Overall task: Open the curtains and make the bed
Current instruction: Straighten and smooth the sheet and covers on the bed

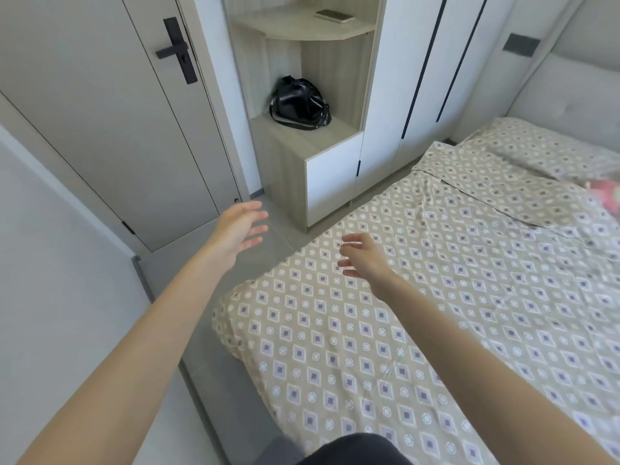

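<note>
A beige quilt (419, 313) with a diamond-and-circle print lies spread flat over the bed, reaching the bed's left edge. A matching pillow (536, 146) rests at the far right by the padded headboard (563, 105). My left hand (238, 233) hovers open above the floor beside the bed, fingers spread, holding nothing. Over the quilt near its left edge, my right hand (362, 256) is open too, fingers loosely curled and empty. No curtains are in view.
A closed grey door (100, 129) with a black handle is at the left. A wooden shelf unit (302, 156) holds a black bag (298, 104), next to white wardrobes (412, 78). Something pink (607, 193) lies on the bed at the right edge.
</note>
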A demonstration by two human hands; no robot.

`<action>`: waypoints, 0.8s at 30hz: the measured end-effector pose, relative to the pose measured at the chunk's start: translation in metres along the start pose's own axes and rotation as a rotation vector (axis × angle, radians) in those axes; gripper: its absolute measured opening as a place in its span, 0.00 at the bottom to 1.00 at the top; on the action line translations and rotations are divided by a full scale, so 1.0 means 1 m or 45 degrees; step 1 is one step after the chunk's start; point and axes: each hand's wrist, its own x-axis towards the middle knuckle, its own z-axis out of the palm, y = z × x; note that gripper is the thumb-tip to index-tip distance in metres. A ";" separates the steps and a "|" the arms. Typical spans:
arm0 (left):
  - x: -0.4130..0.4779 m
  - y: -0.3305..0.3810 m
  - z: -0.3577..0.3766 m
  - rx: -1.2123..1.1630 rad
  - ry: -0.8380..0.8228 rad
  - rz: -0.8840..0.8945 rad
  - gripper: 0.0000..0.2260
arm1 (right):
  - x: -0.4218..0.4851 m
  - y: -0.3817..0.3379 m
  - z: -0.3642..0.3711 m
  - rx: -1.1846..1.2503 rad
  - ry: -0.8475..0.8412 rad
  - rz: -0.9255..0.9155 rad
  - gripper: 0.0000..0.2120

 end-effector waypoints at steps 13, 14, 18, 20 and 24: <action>0.205 0.026 0.001 0.140 -0.407 -0.046 0.14 | 0.142 -0.017 0.051 0.026 0.334 0.119 0.11; 0.231 0.032 0.000 0.182 -0.459 -0.047 0.14 | 0.159 -0.020 0.063 0.039 0.398 0.152 0.11; 0.299 0.055 -0.002 0.308 -0.624 -0.030 0.11 | 0.196 -0.035 0.097 0.071 0.567 0.262 0.10; 0.314 0.054 -0.001 0.342 -0.696 -0.041 0.10 | 0.200 -0.039 0.103 0.057 0.590 0.295 0.10; 0.358 0.075 0.010 0.451 -0.882 -0.073 0.11 | 0.223 -0.057 0.115 0.004 0.753 0.312 0.12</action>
